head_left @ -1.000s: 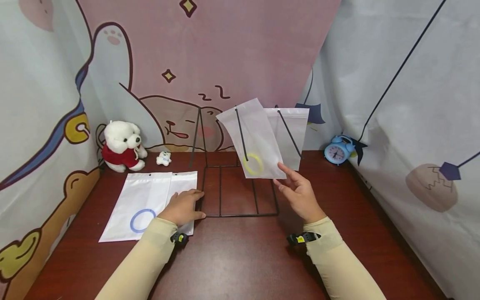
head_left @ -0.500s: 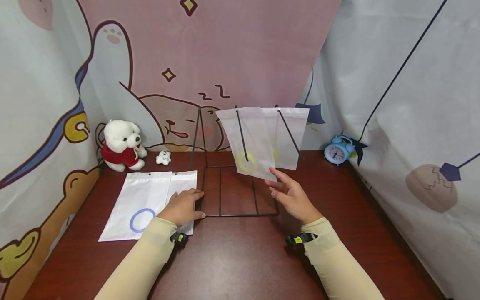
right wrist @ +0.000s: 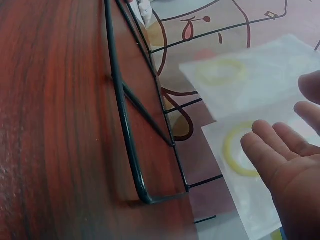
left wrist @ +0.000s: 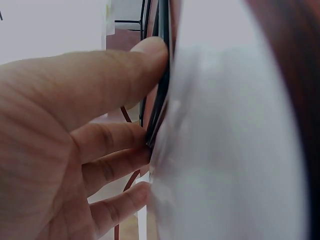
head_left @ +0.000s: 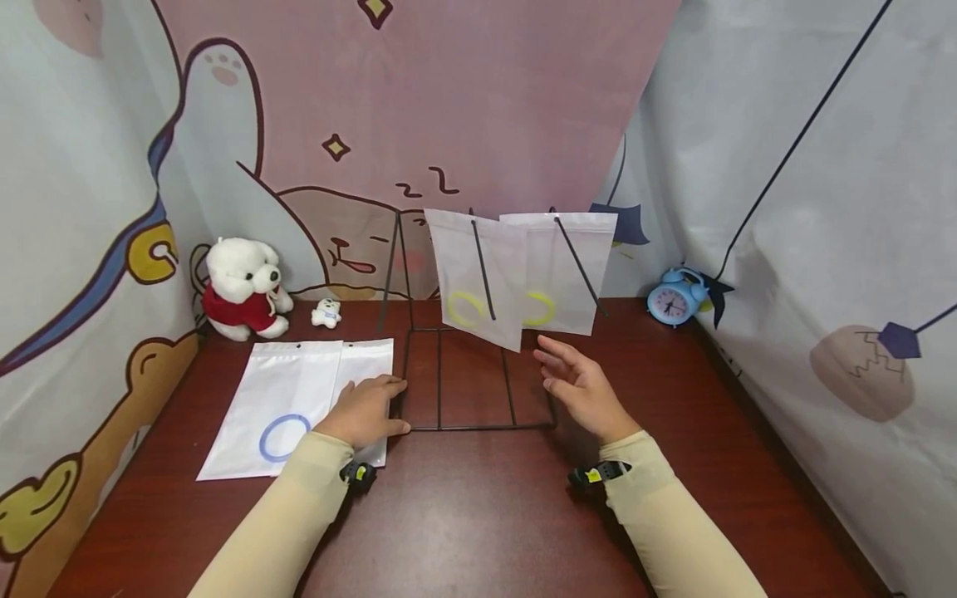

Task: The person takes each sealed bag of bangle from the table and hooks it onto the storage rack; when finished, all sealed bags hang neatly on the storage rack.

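A black wire rack (head_left: pixel 478 428) stands on the table, with a translucent white zip bag (head_left: pixel 458 262) hanging tilted from its middle hook. Through that bag a yellow ring (head_left: pixel 467 308) shows. Another white bag (head_left: pixel 552 257), also with a yellow ring (right wrist: pixel 231 150), hangs from the right hook and is partly covered by the first. My left hand (head_left: pixel 364 413) presses thumb and fingertips down on the rack's left bar. My right hand (head_left: pixel 583 389), fingers loosely extended, is just below the hanging bags and holds nothing.
Two white zip bags (head_left: pixel 292 382) lie overlapped on the left, the upper one showing a blue ring (head_left: pixel 286 438). A white plush bear (head_left: pixel 242 286), a tiny bear figure (head_left: pixel 326 314) and a blue alarm clock (head_left: pixel 670 304) stand along the back. The rack's left hook (head_left: pixel 389 270) is bare.
My right hand has let go of the bag on the middle hook and moved slightly left and away. The bag has swung left, uncovering more of the one behind. My left hand has not moved.
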The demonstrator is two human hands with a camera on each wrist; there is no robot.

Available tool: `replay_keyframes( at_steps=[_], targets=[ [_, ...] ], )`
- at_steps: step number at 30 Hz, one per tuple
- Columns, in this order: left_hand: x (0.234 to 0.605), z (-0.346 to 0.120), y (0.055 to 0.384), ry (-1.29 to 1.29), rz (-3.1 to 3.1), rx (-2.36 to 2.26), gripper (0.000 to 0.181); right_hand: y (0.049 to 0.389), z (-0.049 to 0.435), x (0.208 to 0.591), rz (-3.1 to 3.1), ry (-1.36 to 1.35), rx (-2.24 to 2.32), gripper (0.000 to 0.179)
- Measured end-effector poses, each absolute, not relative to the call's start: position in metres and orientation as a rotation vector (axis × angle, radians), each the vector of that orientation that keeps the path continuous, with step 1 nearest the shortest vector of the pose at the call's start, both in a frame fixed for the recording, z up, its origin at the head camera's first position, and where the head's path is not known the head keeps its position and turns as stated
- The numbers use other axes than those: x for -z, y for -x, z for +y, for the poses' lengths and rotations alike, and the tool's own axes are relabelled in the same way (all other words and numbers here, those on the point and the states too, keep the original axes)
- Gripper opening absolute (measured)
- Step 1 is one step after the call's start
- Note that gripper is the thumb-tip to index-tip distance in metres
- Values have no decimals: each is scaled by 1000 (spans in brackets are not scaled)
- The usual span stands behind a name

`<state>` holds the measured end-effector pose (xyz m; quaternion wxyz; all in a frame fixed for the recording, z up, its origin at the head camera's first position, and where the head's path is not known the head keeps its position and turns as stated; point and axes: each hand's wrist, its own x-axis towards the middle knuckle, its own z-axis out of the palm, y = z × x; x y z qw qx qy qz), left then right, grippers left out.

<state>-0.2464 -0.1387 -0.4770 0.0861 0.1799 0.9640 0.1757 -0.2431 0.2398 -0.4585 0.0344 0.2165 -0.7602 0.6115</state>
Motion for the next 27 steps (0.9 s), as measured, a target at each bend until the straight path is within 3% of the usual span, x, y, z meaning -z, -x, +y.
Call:
replay_keyframes(
  at_steps=[9,18,23,27],
  targets=[
    [478,-137,248,-545,2869,-522,78,252,270,463,-2722,-476,-1535,56],
    [471,-150,250,-630,2858,-585,78,260,296,479,-3189,-555,-1404,90],
    [455,-187,256,-552,2855,-802,76,259,293,478,-3208,-531,-1345,91],
    [440,-242,257,-341,2867,-909,87,259,286,480,-3243,-484,-1273,90]
  ],
)
